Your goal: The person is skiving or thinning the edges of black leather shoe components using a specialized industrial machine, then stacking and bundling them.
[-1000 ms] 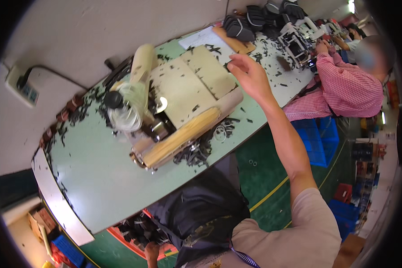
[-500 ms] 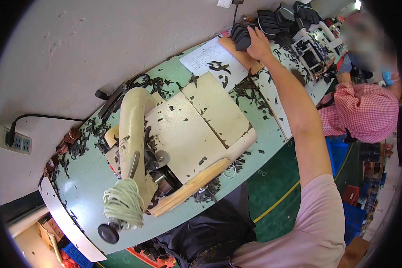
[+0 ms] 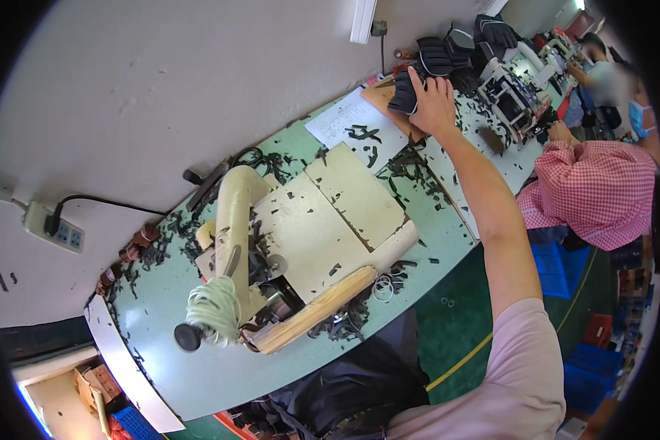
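Note:
My right arm reaches to the far side of the workbench. There my right hand is closed on a black padded glove, its index finger lying along the top edge. The thumb is mostly hidden. Beneath the glove is a brown board, beside a sheet of paper with black scraps on it. More black gloves are heaped just beyond. My left hand is out of view.
A cream sewing machine with a cone of pale thread and a wooden strip fills the mid bench. Black scraps litter the green top. A co-worker in a pink checked garment sits at right, near another machine.
The view has shifted, so the bench sits lower. My right hand and the glove under it have come slightly nearer, away from the other gloves.

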A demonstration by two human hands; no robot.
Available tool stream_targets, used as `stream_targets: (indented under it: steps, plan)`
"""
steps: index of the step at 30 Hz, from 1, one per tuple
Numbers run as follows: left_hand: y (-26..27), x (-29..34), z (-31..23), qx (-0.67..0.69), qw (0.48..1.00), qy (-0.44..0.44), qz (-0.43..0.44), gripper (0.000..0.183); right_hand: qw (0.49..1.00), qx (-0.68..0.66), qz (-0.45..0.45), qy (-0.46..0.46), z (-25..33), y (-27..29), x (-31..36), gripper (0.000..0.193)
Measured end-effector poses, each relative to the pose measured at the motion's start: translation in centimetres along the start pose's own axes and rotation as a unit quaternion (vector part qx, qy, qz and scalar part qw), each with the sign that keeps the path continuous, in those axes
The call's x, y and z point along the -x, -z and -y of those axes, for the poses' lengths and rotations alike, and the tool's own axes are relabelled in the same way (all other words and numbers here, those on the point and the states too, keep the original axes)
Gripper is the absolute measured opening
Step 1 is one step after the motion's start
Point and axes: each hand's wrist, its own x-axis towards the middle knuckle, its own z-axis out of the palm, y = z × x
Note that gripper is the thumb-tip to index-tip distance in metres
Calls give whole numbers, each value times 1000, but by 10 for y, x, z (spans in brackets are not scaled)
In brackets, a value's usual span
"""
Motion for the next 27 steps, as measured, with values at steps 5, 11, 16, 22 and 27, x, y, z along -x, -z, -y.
stream_targets:
  steps: [5, 11, 16, 22, 27]
  plan:
    - [-41, 15, -223, -33, 995, -34, -84, 41, 939, -305, -83, -134, 30, 101, 87, 107]
    - [-89, 46, -434, 169, 962, -176, 125, 79, 742, -667, -4, -67, 87, 245, 275, 103]
    - [-113, 51, -481, 313, 861, -274, 294, 117, 676, -721, 128, 84, 168, 292, 366, 85]
    - [-87, 62, -444, 483, 812, -139, 295, 94, 733, -653, 73, 174, 214, 301, 378, 42]
    - [-64, 61, -405, 464, 834, -100, 282, 92, 755, -590, 44, 282, 223, 297, 378, 27]
